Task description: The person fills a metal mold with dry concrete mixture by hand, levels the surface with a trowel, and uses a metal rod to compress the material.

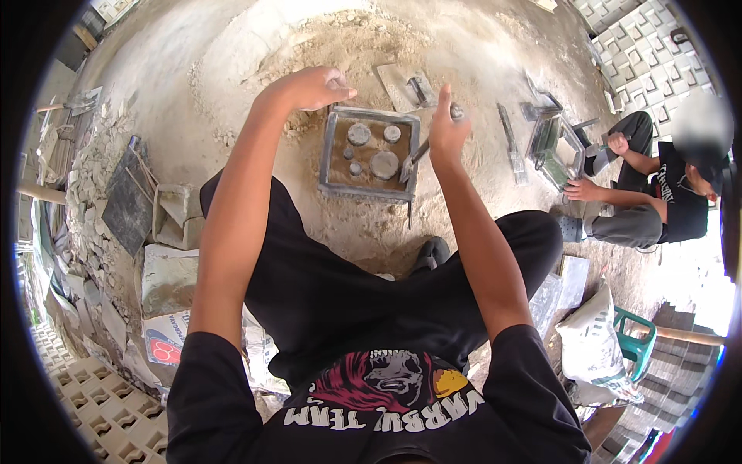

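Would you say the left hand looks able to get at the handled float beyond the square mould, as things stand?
Probably yes: the left hand is near the far left corner of the square mould, and only sandy ground shows between it and the handled float. The hand may be holding something, though.

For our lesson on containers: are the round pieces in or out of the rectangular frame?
In: the round pieces lie within the rectangular frame, its four sides surrounding them.

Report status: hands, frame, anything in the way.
Right hand gripping trowel, blade at right side of frame. Left hand near frame's far-left corner, grip unclear. Round pieces inside. Float beyond frame, not blocking.
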Demonstrator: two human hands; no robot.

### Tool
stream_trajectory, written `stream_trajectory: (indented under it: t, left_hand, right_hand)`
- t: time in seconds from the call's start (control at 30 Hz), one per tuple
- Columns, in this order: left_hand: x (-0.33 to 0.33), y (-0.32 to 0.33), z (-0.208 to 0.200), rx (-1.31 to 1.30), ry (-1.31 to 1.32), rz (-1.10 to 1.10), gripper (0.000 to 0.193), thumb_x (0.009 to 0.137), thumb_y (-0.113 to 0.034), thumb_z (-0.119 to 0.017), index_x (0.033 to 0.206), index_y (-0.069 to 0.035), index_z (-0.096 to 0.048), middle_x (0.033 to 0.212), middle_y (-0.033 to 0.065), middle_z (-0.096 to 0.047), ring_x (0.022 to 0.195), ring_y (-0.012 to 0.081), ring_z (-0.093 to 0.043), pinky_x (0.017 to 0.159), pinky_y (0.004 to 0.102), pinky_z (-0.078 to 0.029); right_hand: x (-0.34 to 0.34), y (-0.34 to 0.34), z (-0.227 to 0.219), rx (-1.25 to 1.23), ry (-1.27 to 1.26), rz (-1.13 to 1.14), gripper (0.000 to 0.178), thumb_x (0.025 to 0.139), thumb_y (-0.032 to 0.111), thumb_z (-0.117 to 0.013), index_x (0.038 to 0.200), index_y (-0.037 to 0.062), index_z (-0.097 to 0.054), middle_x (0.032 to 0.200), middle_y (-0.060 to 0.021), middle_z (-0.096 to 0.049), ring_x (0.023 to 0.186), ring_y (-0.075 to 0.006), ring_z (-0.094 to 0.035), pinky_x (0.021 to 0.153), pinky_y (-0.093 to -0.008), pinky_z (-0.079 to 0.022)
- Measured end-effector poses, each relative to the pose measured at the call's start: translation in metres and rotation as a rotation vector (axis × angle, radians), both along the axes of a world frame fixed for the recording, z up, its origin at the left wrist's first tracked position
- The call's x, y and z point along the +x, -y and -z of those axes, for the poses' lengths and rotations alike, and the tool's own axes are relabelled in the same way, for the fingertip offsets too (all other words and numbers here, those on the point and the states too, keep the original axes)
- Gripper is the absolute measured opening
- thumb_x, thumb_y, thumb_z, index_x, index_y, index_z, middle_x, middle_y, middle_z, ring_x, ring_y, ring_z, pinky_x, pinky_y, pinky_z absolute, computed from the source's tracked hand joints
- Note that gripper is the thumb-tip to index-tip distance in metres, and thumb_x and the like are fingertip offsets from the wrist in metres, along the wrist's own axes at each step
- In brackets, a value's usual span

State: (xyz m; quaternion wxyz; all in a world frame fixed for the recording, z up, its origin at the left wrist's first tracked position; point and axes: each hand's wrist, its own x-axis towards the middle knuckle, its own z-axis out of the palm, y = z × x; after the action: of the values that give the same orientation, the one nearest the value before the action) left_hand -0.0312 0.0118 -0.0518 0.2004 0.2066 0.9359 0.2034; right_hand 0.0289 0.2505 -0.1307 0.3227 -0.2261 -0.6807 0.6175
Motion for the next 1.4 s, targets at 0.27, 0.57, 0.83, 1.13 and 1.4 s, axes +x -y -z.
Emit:
stream_trajectory:
  t: [0.27, 0.57, 0.83, 1.13, 1.4]
  left_hand:
    - [0.007, 0.007, 0.005, 0.12, -0.067, 0.01, 0.066, 0.084, -0.062, -0.054, 0.124, -0.01, -0.058, 0.117, 0.0177, -0.063, 0.108, 0.03, -0.061, 0.093, 0.0435, -0.045]
    - [0.004, -0.013, 0.002, 0.087, 0.03, 0.019, 0.067, 0.085, -0.061, -0.054, 0.127, -0.009, -0.055, 0.122, 0.0164, -0.059, 0.112, 0.0292, -0.057, 0.093, 0.0397, -0.045]
    - [-0.003, -0.018, -0.004, 0.037, 0.034, 0.027, 0.07, 0.085, -0.061, -0.055, 0.129, -0.007, -0.053, 0.12, 0.0183, -0.06, 0.11, 0.0302, -0.059, 0.092, 0.0407, -0.045]
    - [-0.003, -0.009, -0.006, 0.096, 0.062, 0.022, 0.068, 0.086, -0.06, -0.054, 0.127, -0.006, -0.054, 0.117, 0.0184, -0.062, 0.107, 0.03, -0.06, 0.09, 0.041, -0.046]
    - [-0.004, 0.001, -0.003, 0.122, 0.064, -0.06, 0.067, 0.084, -0.057, -0.059, 0.124, -0.003, -0.056, 0.088, 0.0157, -0.068, 0.085, 0.0246, -0.066, 0.079, 0.0398, -0.049]
  right_hand:
    - [0.01, 0.017, -0.02, 0.124, -0.167, -0.518, 0.052, 0.094, 0.026, -0.057, 0.046, 0.0115, -0.043, 0.044, 0.0016, -0.04, 0.039, -0.0081, -0.035, 0.039, -0.0268, -0.023]
    - [-0.02, 0.006, -0.005, -0.106, -0.188, -0.84, 0.037, 0.091, 0.014, -0.057, 0.055, 0.0088, -0.049, 0.05, 0.0049, -0.042, 0.045, -0.0058, -0.038, 0.042, -0.0246, -0.028]
    - [-0.061, 0.03, -0.004, 0.15, 0.023, -0.307, 0.039, 0.09, 0.023, -0.056, 0.058, 0.0017, -0.053, 0.051, -0.0022, -0.049, 0.05, -0.0092, -0.044, 0.048, -0.0309, -0.036]
    - [-0.09, 0.026, 0.022, 0.145, -0.024, -0.342, 0.039, 0.087, 0.025, -0.059, 0.06, -0.0032, -0.056, 0.052, -0.006, -0.052, 0.051, -0.0125, -0.045, 0.05, -0.0351, -0.037]
    - [-0.095, 0.047, -0.011, -0.051, -0.055, -0.921, 0.032, 0.085, 0.018, -0.059, 0.055, 0.0093, -0.051, 0.051, 0.0024, -0.044, 0.045, -0.008, -0.036, 0.043, -0.027, -0.027]
